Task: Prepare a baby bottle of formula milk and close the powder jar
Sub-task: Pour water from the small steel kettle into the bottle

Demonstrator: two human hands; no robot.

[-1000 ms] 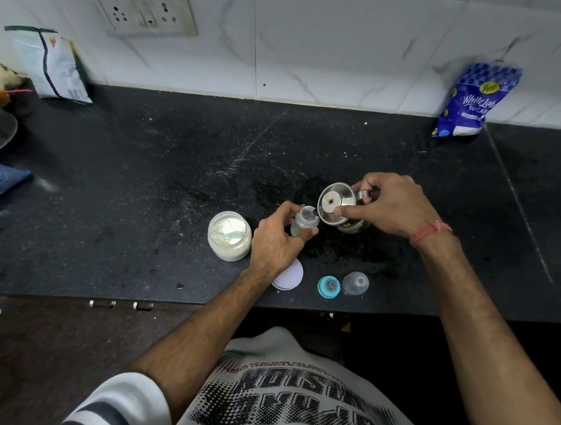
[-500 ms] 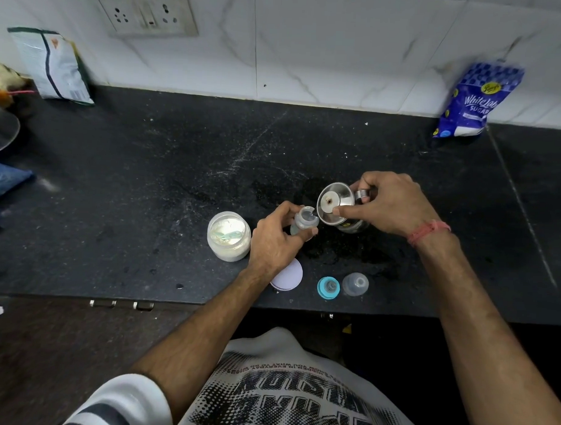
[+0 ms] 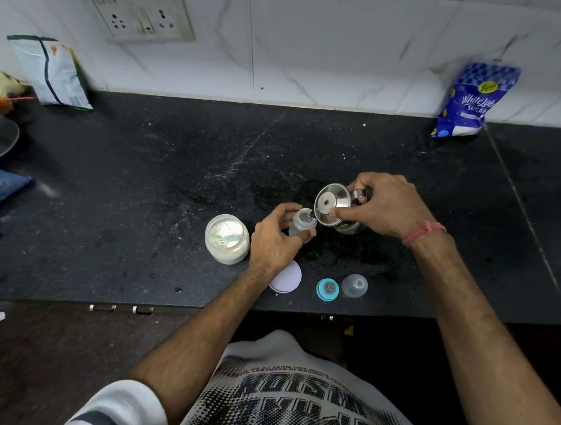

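Left hand [image 3: 273, 244] fingers curl round the small clear baby bottle [image 3: 301, 224], hiding its lower body. Right hand [image 3: 384, 205] fingers grip the tilted steel cup [image 3: 332, 204], its rim at the bottle mouth; the contents are unreadable. Left, on the black desk [image 3: 146, 191]: open white powder jar [image 3: 227, 239]. Near: pale round lid [image 3: 288, 277], part-covered by the wrist, teal nipple ring [image 3: 327, 289], clear cap [image 3: 354, 285].

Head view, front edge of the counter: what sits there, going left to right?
Open powder jar → white jar lid, partly under the left wrist → blue bottle ring with teat → clear bottle cap.
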